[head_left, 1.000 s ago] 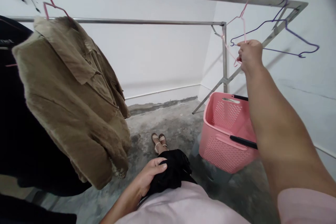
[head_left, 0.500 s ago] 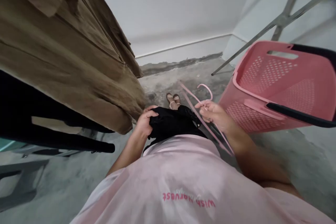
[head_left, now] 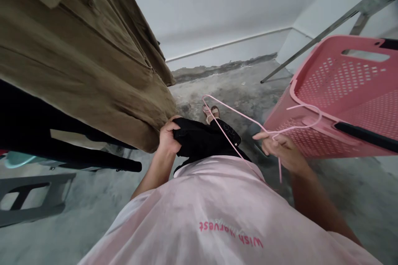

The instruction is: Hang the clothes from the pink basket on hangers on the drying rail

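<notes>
My left hand (head_left: 169, 137) is closed around the edge of a bunched black garment (head_left: 199, 137), which lies against my lap in front of the pink shirt. Thin and pink, a clothes hanger (head_left: 236, 110) is pinched at its neck by my right hand (head_left: 283, 151). The hanger's hook points right, in front of the basket, while its long frame reaches left over the black garment and my feet. Part of the hanger's lower end is hidden by the right hand. Beside the left hand hang brown trousers (head_left: 93, 70).
A pink laundry basket (head_left: 297, 130) with black handles stands close on the right. Behind it is a metal stand (head_left: 311, 45). At the left are a hanging black garment (head_left: 102, 157), a grey stool (head_left: 34, 211) and a teal basin (head_left: 18, 160).
My right hand has moved right and slightly down with the hanger, whose hook has swung over to the right. The left hand keeps its hold on the black garment.
</notes>
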Motion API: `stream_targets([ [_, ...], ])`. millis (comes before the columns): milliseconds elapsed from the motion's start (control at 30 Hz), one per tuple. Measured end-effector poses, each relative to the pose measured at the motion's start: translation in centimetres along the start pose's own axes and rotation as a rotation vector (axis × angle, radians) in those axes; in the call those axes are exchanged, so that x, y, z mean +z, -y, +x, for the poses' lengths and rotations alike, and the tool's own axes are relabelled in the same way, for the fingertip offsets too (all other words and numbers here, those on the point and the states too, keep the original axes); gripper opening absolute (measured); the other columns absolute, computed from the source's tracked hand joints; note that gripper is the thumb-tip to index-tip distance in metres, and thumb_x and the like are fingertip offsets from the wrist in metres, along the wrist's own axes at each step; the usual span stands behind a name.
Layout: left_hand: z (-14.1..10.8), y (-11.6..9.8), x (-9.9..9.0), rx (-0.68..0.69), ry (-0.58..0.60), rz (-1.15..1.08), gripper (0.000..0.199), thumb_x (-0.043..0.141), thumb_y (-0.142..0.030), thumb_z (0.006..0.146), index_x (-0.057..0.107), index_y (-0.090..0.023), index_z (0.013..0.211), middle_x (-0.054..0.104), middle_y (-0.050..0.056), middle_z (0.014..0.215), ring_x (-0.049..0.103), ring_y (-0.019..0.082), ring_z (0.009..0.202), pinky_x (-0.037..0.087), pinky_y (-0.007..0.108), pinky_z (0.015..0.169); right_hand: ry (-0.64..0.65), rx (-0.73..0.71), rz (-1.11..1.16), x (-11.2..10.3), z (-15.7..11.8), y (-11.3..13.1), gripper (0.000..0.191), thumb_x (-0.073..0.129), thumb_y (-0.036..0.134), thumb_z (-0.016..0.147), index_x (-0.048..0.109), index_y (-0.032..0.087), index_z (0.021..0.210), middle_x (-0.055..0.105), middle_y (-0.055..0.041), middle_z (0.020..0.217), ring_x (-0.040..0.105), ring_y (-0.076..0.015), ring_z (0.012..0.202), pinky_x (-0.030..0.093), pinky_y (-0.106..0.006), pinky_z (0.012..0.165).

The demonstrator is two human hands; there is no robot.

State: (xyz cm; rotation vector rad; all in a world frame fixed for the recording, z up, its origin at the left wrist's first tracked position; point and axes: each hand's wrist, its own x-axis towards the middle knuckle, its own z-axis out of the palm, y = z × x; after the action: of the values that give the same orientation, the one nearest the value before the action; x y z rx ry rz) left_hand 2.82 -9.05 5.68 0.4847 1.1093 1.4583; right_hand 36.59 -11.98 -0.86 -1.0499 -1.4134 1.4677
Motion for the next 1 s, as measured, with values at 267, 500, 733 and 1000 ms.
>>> stream_targets([
  [267,0.1,0.1,0.1,-0.038,-0.085,-0.143,0.019,0.053,-0.012,0.044,0.060,-0.015,0.061,0.059,-0.001,0.056,0.056,0.014,0.053,0.047,0.024,0.056,-0.024,-0.013,-0.135,-1.0,-1.4,1.4,0.055,0.034,0.058,0.095,0.069,0.017,0.106,0.030,0.0029,0.050,0.036,-0.0109,0.049,0.041,-0.028,0.057],
  [500,0.0,0.2,0.1,-0.069,-0.091,-0.178,0.013,0.054,-0.011,0.044,0.055,-0.015,0.056,0.059,-0.001,0.055,0.057,0.014,0.051,0.050,0.027,0.059,0.136,0.158,-0.247,0.9,-0.7,1.6,0.048,0.057,0.046,0.085,0.060,0.019,0.125,0.058,-0.0019,0.068,0.052,-0.0130,0.062,0.042,-0.024,0.056],
  [733,-0.1,-0.3,-0.3,-0.096,-0.108,-0.193,0.018,0.057,-0.009,0.045,0.060,-0.014,0.061,0.062,0.000,0.058,0.062,0.016,0.055,0.055,0.030,0.067,-0.063,0.181,-0.343,2.2,-0.9,-0.3,0.038,0.053,0.047,0.086,0.070,0.020,0.106,0.062,-0.0047,0.071,0.058,-0.0170,0.068,0.048,-0.028,0.062],
  [1000,0.0,-0.2,-0.2,-0.119,-0.141,-0.210,0.018,0.059,-0.008,0.045,0.061,-0.014,0.062,0.064,0.001,0.057,0.067,0.022,0.065,0.056,0.032,0.067,0.026,0.180,-0.439,-0.3,-3.5,-0.5,0.037,0.055,0.051,0.084,0.071,0.023,0.102,0.068,-0.0082,0.108,0.063,-0.0265,0.103,0.052,-0.037,0.084],
])
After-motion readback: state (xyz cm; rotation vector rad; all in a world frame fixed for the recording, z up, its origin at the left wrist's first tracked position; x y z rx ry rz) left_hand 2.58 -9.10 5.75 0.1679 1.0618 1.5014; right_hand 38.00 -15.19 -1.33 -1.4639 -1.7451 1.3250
